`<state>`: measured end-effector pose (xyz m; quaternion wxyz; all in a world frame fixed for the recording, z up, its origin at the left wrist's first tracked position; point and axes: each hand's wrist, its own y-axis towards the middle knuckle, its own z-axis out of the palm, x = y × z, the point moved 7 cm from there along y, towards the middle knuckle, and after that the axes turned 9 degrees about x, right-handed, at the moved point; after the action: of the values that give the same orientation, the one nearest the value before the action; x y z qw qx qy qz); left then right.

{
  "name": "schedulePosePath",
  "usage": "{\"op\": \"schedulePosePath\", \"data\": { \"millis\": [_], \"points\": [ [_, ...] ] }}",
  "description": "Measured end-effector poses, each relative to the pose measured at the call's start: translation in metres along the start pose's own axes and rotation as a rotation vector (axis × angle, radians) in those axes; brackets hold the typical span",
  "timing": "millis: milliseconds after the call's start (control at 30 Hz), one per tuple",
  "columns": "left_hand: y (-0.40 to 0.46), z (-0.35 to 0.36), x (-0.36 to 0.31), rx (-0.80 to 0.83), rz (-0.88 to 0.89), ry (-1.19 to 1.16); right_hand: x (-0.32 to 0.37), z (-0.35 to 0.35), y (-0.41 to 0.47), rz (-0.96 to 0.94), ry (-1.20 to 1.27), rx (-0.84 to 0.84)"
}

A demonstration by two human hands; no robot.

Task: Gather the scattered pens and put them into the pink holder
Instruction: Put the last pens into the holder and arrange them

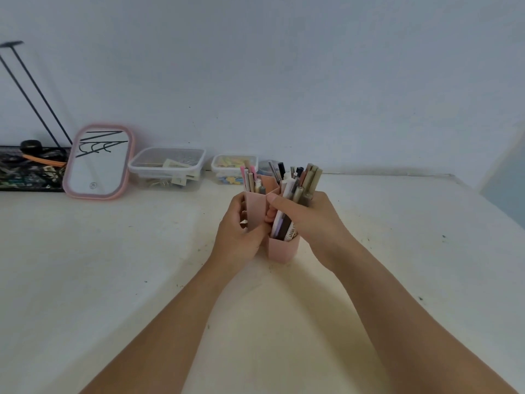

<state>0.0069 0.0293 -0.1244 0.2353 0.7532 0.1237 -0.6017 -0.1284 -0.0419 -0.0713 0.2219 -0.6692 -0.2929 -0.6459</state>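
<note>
The pink holder (284, 250), made of several upright compartments, stands mid-table in front of me. My left hand (237, 234) grips its tall left compartment from the side. My right hand (306, 220) is wrapped around a bundle of pens (298, 189), their lower ends inside the low front compartment. Several more pens (251, 180) stand in the left compartment, and others rise from the back compartments. No loose pens show on the table.
A pink-framed mirror (98, 163) leans against the back wall on the left. Beside it are two clear lidded boxes (167, 166) (234, 169). A dark tray of clutter (28, 172) sits at the far left. The table edge (483, 200) falls off at right.
</note>
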Motion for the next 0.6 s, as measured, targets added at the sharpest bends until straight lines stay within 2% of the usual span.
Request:
{"op": "schedulePosePath", "data": {
  "millis": [167,267,400,467,600],
  "points": [
    [-0.003,0.0,-0.002,-0.004,-0.006,-0.021,0.017,-0.004,-0.009,-0.258,-0.255,-0.19],
    [-0.003,0.0,-0.002,-0.013,-0.006,-0.006,0.013,-0.007,-0.01,-0.247,-0.176,-0.219],
    [-0.003,-0.001,-0.003,-0.015,0.0,0.008,0.006,-0.008,-0.007,-0.193,-0.099,-0.154],
    [-0.003,0.0,-0.003,-0.011,0.005,0.007,0.007,-0.007,-0.007,-0.209,-0.196,-0.169],
    [-0.003,0.0,-0.004,0.002,0.01,0.015,0.018,-0.004,-0.017,-0.369,-0.427,-0.301]
  ]
}}
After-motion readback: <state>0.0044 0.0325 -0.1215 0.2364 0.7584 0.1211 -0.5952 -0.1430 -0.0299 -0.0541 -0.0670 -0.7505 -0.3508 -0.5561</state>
